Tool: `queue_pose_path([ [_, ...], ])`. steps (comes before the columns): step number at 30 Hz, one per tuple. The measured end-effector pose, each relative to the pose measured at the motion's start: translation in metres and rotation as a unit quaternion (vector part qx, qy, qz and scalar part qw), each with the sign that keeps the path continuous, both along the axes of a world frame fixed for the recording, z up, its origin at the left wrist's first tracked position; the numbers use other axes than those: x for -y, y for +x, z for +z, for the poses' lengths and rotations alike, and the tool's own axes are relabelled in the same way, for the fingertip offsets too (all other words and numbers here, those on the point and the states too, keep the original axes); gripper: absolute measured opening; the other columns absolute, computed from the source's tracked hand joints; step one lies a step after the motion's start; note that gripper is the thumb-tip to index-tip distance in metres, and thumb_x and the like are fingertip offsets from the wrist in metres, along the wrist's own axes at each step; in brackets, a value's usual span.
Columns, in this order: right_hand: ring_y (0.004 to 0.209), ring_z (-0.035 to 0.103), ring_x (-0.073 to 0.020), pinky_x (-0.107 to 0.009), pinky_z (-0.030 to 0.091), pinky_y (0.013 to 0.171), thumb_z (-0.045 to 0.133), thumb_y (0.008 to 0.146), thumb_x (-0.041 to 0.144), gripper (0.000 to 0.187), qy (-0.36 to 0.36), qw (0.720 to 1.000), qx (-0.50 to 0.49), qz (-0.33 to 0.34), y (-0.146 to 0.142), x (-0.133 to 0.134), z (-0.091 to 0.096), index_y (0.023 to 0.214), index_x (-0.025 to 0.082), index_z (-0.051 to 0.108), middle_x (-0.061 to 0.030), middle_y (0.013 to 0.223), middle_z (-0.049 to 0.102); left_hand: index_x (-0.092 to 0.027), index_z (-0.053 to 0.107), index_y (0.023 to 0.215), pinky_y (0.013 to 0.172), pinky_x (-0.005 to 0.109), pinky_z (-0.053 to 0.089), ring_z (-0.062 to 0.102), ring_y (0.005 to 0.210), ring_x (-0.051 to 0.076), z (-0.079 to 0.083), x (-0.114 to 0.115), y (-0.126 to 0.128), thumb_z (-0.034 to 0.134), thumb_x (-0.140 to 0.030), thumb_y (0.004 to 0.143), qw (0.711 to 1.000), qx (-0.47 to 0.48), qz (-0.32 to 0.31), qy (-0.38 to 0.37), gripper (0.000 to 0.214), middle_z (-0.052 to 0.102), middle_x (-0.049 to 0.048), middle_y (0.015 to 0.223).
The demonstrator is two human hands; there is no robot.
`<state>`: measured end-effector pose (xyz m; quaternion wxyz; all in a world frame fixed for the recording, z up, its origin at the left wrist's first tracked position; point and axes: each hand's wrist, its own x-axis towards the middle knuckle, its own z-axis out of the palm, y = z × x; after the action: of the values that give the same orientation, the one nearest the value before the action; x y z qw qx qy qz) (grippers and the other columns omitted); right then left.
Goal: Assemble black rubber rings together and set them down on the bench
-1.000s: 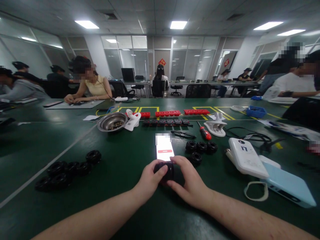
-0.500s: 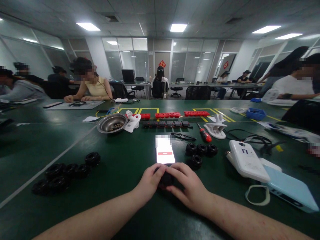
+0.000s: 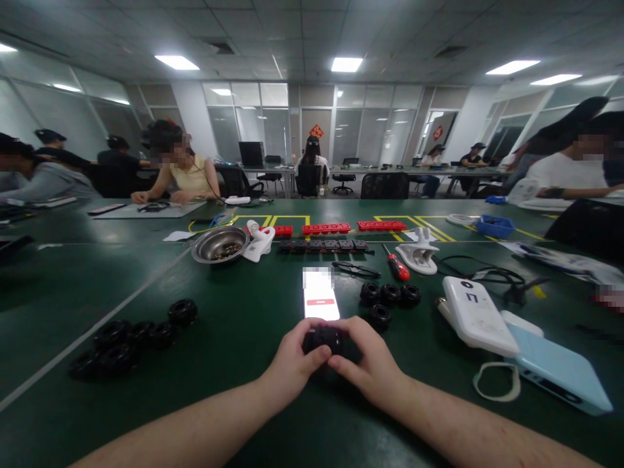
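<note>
Currently gripping a black wheel (image 3: 324,339) two-handed, centred toward the near edge of the tabletop (image 3: 234,305), just short of a lit phone (image 3: 320,313). Left hand (image 3: 294,353): closed round the wheel's left side, thumb on its near face. Right hand (image 3: 366,351): pinching the right side between thumb and fingers, palm off it; far fingertips partly hidden. Wheel lifted or resting: cannot tell. Step in hand, judging by the grip: working the wheel with both hands. For next move: probably needing a steady left hold, right fingers free to turn or press.

Outward: four wheels (image 3: 390,294) just beyond right hand; wheel pile (image 3: 117,356) toward left edge. Past phone: glasses (image 3: 359,269), screwdriver (image 3: 400,267), black row of parts (image 3: 324,246). Toward far edge: red blocks (image 3: 325,229), steel bowl (image 3: 213,239) with small brassy bits. Toward right edge: white device (image 3: 480,318), blue box (image 3: 568,374).
</note>
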<state>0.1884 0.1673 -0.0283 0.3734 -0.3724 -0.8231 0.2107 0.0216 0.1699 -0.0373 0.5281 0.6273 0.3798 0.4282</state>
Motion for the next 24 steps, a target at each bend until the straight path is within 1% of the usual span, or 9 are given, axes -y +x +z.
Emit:
queue_pose_path([
  [4, 0.095, 0.046, -0.0206, -0.036, 0.041, 0.082, 0.055, 0.076, 0.026, 0.041, 0.039, 0.998, 0.04, 0.019, -0.0022, 0.0009, 0.0017, 0.115, 0.023, 0.043, -0.0069, 0.104, 0.05, -0.013, 0.054, 0.089, 0.068, 0.031, 0.044, 0.055, 0.077, 0.02, -0.0034, -0.0053, 0.0003, 0.045, -0.053, 0.074, 0.999, 0.011, 0.004, -0.039, 0.044, 0.058, 0.0056, 0.081],
  [6, 0.1, 0.044, -0.0206, -0.037, 0.039, 0.086, 0.052, 0.076, 0.018, 0.045, 0.055, 0.997, 0.038, 0.023, -0.0026, 0.0021, -0.0002, 0.119, 0.023, 0.038, -0.0076, 0.109, 0.047, -0.013, 0.054, 0.087, 0.063, 0.029, 0.044, 0.055, 0.072, 0.019, -0.0039, -0.0064, 0.0007, 0.049, -0.051, 0.073, 0.998, 0.005, 0.013, -0.062, 0.04, 0.057, 0.0044, 0.078],
  [8, 0.102, 0.043, -0.0211, -0.038, 0.038, 0.088, 0.052, 0.074, 0.016, 0.051, 0.06, 0.998, 0.027, 0.022, -0.0023, 0.003, -0.0025, 0.121, 0.021, 0.033, -0.0085, 0.112, 0.045, -0.014, 0.053, 0.087, 0.059, 0.028, 0.044, 0.055, 0.069, 0.018, -0.0035, -0.006, 0.0011, 0.052, -0.048, 0.072, 0.998, 0.002, 0.017, -0.065, 0.037, 0.057, 0.0034, 0.077],
  [10, 0.102, 0.043, -0.0219, -0.039, 0.038, 0.088, 0.055, 0.073, 0.02, 0.055, 0.051, 0.998, 0.014, 0.015, -0.0015, 0.0035, -0.0041, 0.121, 0.019, 0.03, -0.0097, 0.113, 0.045, -0.014, 0.053, 0.087, 0.062, 0.029, 0.044, 0.054, 0.072, 0.018, -0.0022, -0.0044, 0.0011, 0.055, -0.045, 0.07, 0.999, -0.002, 0.017, -0.034, 0.036, 0.057, 0.0033, 0.078],
  [12, 0.102, 0.043, -0.0227, -0.039, 0.038, 0.087, 0.055, 0.074, 0.027, 0.053, 0.041, 0.999, 0.007, 0.004, -0.0005, 0.0038, -0.0041, 0.121, 0.018, 0.031, -0.0104, 0.113, 0.044, -0.014, 0.053, 0.088, 0.069, 0.03, 0.044, 0.054, 0.078, 0.02, -0.0006, -0.0021, 0.0008, 0.059, -0.042, 0.068, 1.0, -0.014, 0.016, 0.01, 0.035, 0.057, 0.0042, 0.083],
  [15, 0.096, 0.045, -0.0229, -0.041, 0.038, 0.084, 0.048, 0.079, 0.033, 0.039, 0.037, 0.999, 0.011, -0.017, 0.0004, 0.0042, -0.0021, 0.114, 0.019, 0.039, -0.0091, 0.106, 0.049, -0.015, 0.053, 0.091, 0.071, 0.03, 0.043, 0.053, 0.08, 0.02, 0.0, 0.0006, 0.0002, 0.06, -0.042, 0.068, 0.999, -0.025, 0.019, 0.037, 0.036, 0.056, 0.0044, 0.086],
  [19, 0.088, 0.047, -0.022, -0.04, 0.038, 0.078, 0.046, 0.081, 0.035, 0.029, 0.046, 0.998, 0.025, -0.022, -0.0003, 0.0034, 0.0007, 0.105, 0.019, 0.047, -0.0067, 0.094, 0.054, -0.016, 0.052, 0.092, 0.062, 0.029, 0.045, 0.054, 0.075, 0.019, -0.0025, -0.0002, 0.0005, 0.059, -0.049, 0.066, 1.0, -0.005, 0.008, -0.005, 0.043, 0.055, 0.0036, 0.084],
  [22, 0.089, 0.046, -0.022, -0.04, 0.037, 0.08, 0.05, 0.079, 0.035, 0.032, 0.069, 0.997, 0.031, -0.013, -0.001, 0.0023, 0.0015, 0.107, 0.019, 0.047, -0.0065, 0.095, 0.054, -0.014, 0.052, 0.094, 0.06, 0.03, 0.046, 0.055, 0.071, 0.019, -0.0019, -0.0038, 0.0013, 0.052, -0.059, 0.065, 0.999, 0.005, -0.012, -0.051, 0.053, 0.056, 0.0046, 0.081],
  [24, 0.093, 0.045, -0.0221, -0.04, 0.036, 0.083, 0.052, 0.078, 0.033, 0.036, 0.079, 0.996, 0.043, -0.003, -0.0013, 0.0026, 0.0017, 0.111, 0.02, 0.044, -0.0068, 0.099, 0.053, -0.012, 0.053, 0.092, 0.063, 0.031, 0.046, 0.055, 0.072, 0.02, 0.0001, -0.0063, 0.0014, 0.046, -0.063, 0.067, 0.998, 0.002, -0.007, -0.065, 0.057, 0.058, 0.0057, 0.079],
])
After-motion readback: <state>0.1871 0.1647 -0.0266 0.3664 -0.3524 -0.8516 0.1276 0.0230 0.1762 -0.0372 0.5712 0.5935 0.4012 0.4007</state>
